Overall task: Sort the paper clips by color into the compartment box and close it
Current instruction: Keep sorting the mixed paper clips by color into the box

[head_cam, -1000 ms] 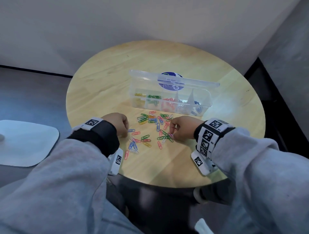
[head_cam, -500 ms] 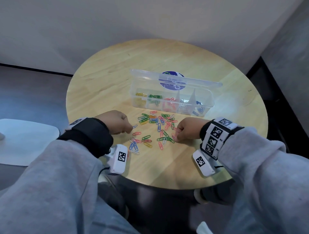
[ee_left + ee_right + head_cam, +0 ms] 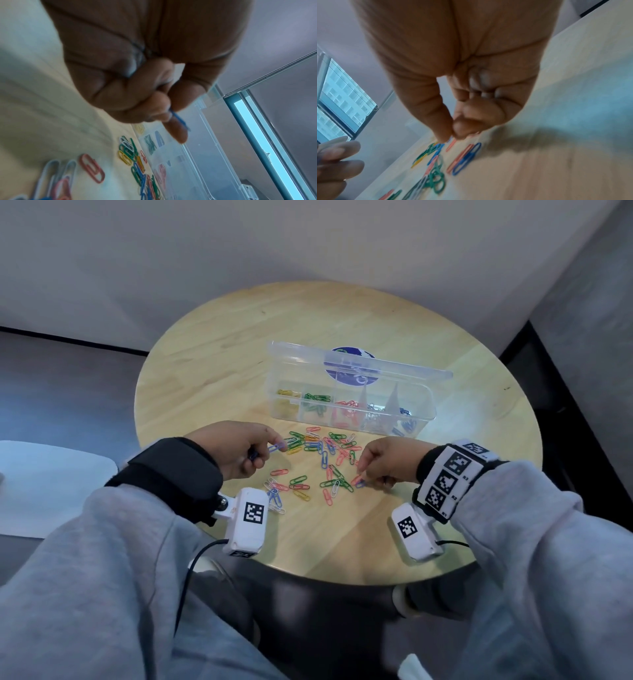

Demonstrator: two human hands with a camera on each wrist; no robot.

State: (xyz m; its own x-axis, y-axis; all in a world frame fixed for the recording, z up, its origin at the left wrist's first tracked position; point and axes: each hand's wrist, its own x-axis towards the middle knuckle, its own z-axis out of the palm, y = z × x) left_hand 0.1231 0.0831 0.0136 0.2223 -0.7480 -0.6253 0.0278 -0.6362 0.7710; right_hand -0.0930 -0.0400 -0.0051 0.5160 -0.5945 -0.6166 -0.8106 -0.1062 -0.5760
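Note:
The clear compartment box (image 3: 424,402) stands on the table with its lid (image 3: 308,361) open and upright at the back. From left to right it holds yellow, green, red, white and blue clips. Loose mixed-colour paper clips (image 3: 322,453) lie scattered in front of it. My left hand (image 3: 236,450) hovers at the pile's left edge. Its thumb and forefinger pinch a blue clip (image 3: 275,447) (image 3: 180,120). My right hand (image 3: 387,463) (image 3: 452,135) is curled at the pile's right edge. Its thumb and forefinger tips pinch together on the table, and a blurred sliver of blue clip shows between them.
The round wooden table (image 3: 239,354) stands in a wall corner. A white seat (image 3: 44,484) is low on the left and a dark gap (image 3: 548,412) on the right. More clips (image 3: 274,498) lie near my left wrist camera (image 3: 246,522). My grey sleeves cover the near edge.
My left hand has risen off the table and moved forward and right, carrying the blue clip. My right hand has stayed pinching at the pile's right edge, shifting only slightly.

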